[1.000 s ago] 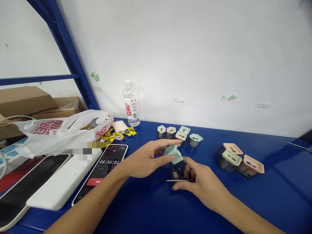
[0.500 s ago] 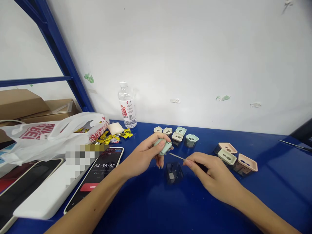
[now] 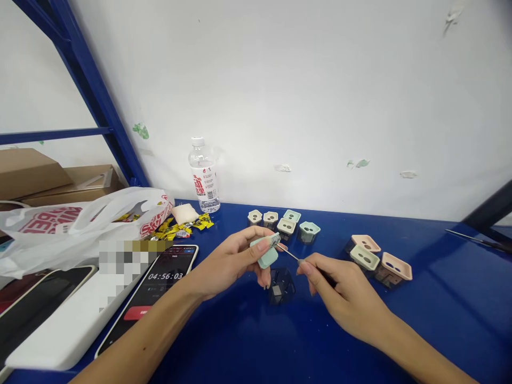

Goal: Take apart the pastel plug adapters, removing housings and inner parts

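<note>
The blue tabletop (image 3: 240, 346) gave passage at lower center. The dark housing (image 3: 281, 286) stood below and between the left hand (image 3: 230, 264) and right hand (image 3: 340, 293), the phone (image 3: 148, 293) obstructed lower left, and pastel pods (image 3: 365, 257) obstructed right.

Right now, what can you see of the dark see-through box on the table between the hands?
The dark box is a small, squarish container of smoky translucent plastic. Its thin walls show a small grey rectangular piece inside. It has no pale cap on it and sits on the blue table, just below the fingers of the left hand. From this view I cannot tell whether those fingers touch it; nothing else appears to.
</note>
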{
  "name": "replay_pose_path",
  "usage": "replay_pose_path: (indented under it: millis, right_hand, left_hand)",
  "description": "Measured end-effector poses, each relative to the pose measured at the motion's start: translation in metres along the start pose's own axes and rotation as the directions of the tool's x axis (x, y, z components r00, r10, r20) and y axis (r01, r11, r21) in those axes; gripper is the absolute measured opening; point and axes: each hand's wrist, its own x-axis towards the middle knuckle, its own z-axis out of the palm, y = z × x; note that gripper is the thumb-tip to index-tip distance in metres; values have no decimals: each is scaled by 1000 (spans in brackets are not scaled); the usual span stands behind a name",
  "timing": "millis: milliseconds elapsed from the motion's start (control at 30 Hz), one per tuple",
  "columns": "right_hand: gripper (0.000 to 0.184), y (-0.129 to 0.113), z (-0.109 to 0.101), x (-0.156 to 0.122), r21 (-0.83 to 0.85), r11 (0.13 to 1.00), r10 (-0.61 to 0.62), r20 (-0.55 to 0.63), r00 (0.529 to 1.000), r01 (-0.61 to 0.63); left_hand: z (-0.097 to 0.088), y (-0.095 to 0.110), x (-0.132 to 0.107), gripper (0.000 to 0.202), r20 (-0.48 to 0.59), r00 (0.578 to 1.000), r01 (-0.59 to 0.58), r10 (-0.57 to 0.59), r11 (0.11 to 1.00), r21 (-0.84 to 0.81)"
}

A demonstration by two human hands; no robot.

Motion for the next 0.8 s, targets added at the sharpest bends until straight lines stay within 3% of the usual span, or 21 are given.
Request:
replay_pose_path:
  millis: [167, 267, 333, 400, 467, 533, 667, 800]
  right_hand:
    - [39, -2, 0, -2, 47, 999, 26, 22, 999, -27]
    - [40, -3, 2, -3, 172, 980, 90, 70, 993, -101]
    - [42, -5, 4, -3, 350, 908, 184, 164, 969, -232]
    - [44, -7, 5, -3, 534, 761, 242, 294, 925, -369]
    - [45, -9, 6, -3, 644, 628, 243, 372, 896, -438]
    - [45, -11, 5, -3, 665, 593, 248, 385, 889, -453]
    - [41, -15, 4, -7, 486, 772, 285, 311, 907, -410]
    - [38, -17, 4, -15, 151, 969, 174, 146, 974, -196]
  left_hand:
    - [0, -2, 0, 31, 5, 1000, 0, 0, 999, 38]
    - [0, 0, 0, 32, 6, 1000, 12, -13, 995, 101]
    - [1, 2, 0, 34, -5, 1000, 24, -23, 984, 174]
    - [1, 2, 0, 36, -29, 999, 35, -30, 972, 232]
    - [1, 2, 0, 38, -60, 997, 53, -38, 964, 261]
    - [0, 2, 0, 39, -92, 995, 64, -39, 955, 291]
    - [0, 6, -2, 38, -118, 993, 70, -30, 934, 350]
    - [1, 11, -2, 34, -114, 991, 96, -65, 952, 291]
